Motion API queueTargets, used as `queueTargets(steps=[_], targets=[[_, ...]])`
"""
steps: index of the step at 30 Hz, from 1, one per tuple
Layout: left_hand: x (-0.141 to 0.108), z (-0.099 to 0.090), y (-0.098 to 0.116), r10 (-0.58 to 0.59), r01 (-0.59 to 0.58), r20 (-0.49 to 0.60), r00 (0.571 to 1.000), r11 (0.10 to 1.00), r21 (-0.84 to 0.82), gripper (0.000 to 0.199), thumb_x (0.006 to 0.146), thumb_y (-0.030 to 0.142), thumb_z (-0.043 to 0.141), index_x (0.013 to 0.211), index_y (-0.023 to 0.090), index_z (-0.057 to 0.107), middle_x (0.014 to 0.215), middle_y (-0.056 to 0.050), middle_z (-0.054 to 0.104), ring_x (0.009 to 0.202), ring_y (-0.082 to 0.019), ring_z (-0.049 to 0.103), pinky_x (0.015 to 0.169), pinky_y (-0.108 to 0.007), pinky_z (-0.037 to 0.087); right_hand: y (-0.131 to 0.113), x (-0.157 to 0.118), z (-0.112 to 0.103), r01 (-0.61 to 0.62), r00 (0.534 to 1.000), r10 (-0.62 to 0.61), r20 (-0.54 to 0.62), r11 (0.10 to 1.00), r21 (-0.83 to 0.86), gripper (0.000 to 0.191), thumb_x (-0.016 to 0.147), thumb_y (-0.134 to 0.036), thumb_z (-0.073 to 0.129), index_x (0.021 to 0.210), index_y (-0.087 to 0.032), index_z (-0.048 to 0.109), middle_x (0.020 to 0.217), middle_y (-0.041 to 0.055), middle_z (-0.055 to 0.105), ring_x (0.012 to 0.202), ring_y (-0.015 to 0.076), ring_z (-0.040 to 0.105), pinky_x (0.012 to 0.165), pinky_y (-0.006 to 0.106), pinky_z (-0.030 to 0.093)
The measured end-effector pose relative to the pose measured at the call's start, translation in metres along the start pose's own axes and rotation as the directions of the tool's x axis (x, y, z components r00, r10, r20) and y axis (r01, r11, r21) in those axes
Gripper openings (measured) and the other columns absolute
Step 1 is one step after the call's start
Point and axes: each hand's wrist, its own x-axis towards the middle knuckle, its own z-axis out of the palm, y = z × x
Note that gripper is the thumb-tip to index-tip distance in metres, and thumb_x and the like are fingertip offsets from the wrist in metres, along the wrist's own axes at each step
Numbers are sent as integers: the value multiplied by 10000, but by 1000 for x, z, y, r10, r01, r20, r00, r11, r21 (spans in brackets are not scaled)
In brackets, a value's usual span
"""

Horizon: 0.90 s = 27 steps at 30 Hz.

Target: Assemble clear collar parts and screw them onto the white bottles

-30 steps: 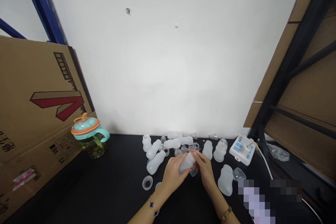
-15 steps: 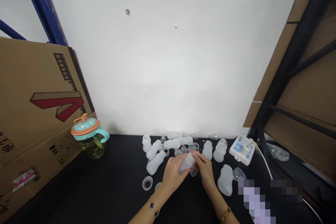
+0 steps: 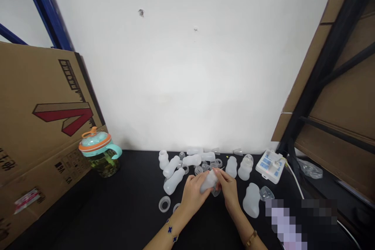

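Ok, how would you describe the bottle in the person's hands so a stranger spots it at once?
Below the white wall is a black table scattered with frosted plastic bottles. Among them, look between the left hand and right hand: the frosted bottle there is the only one being held.

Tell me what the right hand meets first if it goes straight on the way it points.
The frosted bottle: the right hand's fingertips rest on it now. Beyond the bottle, the small clear parts seem to lie in line, though depth is hard to judge.
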Motion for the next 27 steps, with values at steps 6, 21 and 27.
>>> queueTargets(steps=[6, 21, 27], targets=[[0, -1, 1, 15, -15, 10, 1000, 1000, 20, 489, 859, 200, 652, 1338, 235, 555, 1266, -93, 690, 1074, -268, 685, 844, -415, 506, 2, 0, 0, -3, 1000, 3, -10, 1000, -14, 515, 712, -604, 754, 946, -150, 820, 470, -15, 550, 410, 122, 443, 404, 239, 314], [-5, 2, -2, 72, -70, -24, 997, 993, 99, 501, 884, 172, 605, 1375, 233, 525, 1269, -97, 689, 1055, -248, 691, 850, -386, 472, 2, -1, 0, 4, 1000, -4, -14, 1000, -12, 522, 720, -606, 754, 966, -151, 817, 456, -20, 547, 409, 128, 451, 409, 243, 328], [-7, 4, -4, 79, -77, -22, 997, 993, 94, 525, 889, 176, 594, 1402, 236, 495, 1298, -99, 672, 1091, -255, 678, 865, -399, 469, 5, 0, -1, 3, 1000, -3, -7, 1000, -11, 486, 733, -587, 752, 951, -158, 814, 521, -6, 599, 419, 107, 448, 411, 228, 328]])
